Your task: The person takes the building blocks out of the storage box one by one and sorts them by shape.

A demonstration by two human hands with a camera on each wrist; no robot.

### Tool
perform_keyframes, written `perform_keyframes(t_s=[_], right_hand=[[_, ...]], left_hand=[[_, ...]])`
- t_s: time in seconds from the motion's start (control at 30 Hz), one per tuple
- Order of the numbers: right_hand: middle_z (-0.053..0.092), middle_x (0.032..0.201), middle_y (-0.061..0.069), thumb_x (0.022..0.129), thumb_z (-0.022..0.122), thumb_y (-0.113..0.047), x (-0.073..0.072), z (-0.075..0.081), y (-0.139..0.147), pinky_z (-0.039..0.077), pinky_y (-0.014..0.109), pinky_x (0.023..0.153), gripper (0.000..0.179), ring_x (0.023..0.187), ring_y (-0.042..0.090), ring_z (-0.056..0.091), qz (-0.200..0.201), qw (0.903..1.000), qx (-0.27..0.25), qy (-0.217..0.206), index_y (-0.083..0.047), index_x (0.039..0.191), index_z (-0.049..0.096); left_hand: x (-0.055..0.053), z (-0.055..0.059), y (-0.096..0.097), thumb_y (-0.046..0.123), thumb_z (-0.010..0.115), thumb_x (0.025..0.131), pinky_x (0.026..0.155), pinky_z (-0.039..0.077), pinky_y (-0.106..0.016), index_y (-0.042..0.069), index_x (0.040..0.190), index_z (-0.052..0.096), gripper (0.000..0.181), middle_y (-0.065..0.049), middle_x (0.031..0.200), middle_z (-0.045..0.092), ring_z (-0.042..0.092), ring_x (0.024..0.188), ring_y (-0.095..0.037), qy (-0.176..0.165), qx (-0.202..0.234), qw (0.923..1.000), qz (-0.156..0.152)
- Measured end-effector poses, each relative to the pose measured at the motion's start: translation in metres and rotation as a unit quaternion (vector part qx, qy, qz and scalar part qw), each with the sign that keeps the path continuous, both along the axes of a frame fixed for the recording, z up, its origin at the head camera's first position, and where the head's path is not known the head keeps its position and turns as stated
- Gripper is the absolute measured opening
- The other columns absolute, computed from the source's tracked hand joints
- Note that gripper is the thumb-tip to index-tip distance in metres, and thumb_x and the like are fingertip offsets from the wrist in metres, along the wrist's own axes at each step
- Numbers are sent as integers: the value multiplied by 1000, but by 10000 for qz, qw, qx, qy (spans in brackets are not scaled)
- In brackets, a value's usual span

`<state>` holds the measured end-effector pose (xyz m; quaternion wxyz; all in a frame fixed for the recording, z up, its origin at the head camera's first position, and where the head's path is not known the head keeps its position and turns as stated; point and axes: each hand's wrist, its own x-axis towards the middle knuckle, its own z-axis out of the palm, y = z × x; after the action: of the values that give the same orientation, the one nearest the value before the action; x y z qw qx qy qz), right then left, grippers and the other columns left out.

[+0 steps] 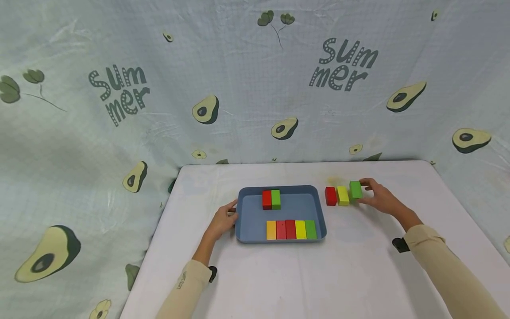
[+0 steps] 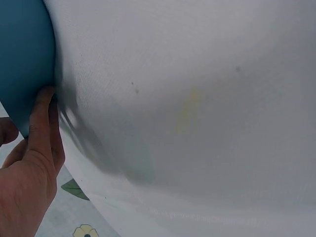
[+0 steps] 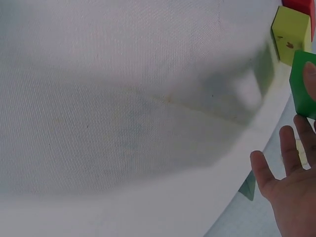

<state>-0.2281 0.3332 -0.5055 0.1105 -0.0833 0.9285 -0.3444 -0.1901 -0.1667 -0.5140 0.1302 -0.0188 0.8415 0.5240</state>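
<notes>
from the head view, the right hand (image 1: 380, 198) pinches a green block (image 1: 355, 189) between thumb and fingers, on the right side of the white table (image 1: 279, 274). just beside it are a yellow block (image 1: 343, 196) and then a red block (image 1: 330, 196). the left hand (image 1: 223, 220) touches the left edge of a blue tray (image 1: 251, 223). inside, near the back, two blocks (image 1: 271, 200), red and green, sit side by side. at the front is a row of five blocks (image 1: 291, 230): orange, red, red, yellow, green. behind the table hangs a cloth (image 1: 247, 79) with avocados on it.

from the left wrist, the left fingers look mostly straight and loose, resting against the tray's side.

from the right wrist, the thumb presses the green block, and other fingers spread out below.
</notes>
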Motion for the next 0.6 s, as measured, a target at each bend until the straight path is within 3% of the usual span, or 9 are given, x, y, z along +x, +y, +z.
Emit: perform_keyframes(t_s=[0.4,0.5,0.6], right_hand=[[33,136,32,86,68,-20,-5,-19,0,33,60,94,73,121,48,35,46,9994,210,-264,9,138,26],[33,135,33,86,67,-19,-6,-20,-1,33,60,95,72,120,48,35,72,9991,279,-325,10,138,26],[33,134,35,87,66,-18,-7,-19,-1,32,60,95,71,121,49,34,94,9988,318,-373,12,137,25]], left_hand=[[-1,-4,0,-1,50,90,67,52,-34,5,144,39,55,-23,119,53,60,90,-26,8,157,9999,8],[0,-1,0,-1,50,90,67,52,-34,4,143,39,55,-24,120,53,59,91,-28,8,152,9999,2],[5,12,3,-3,49,90,67,52,-35,0,143,37,54,-27,120,52,59,92,-33,12,166,9999,-15]])
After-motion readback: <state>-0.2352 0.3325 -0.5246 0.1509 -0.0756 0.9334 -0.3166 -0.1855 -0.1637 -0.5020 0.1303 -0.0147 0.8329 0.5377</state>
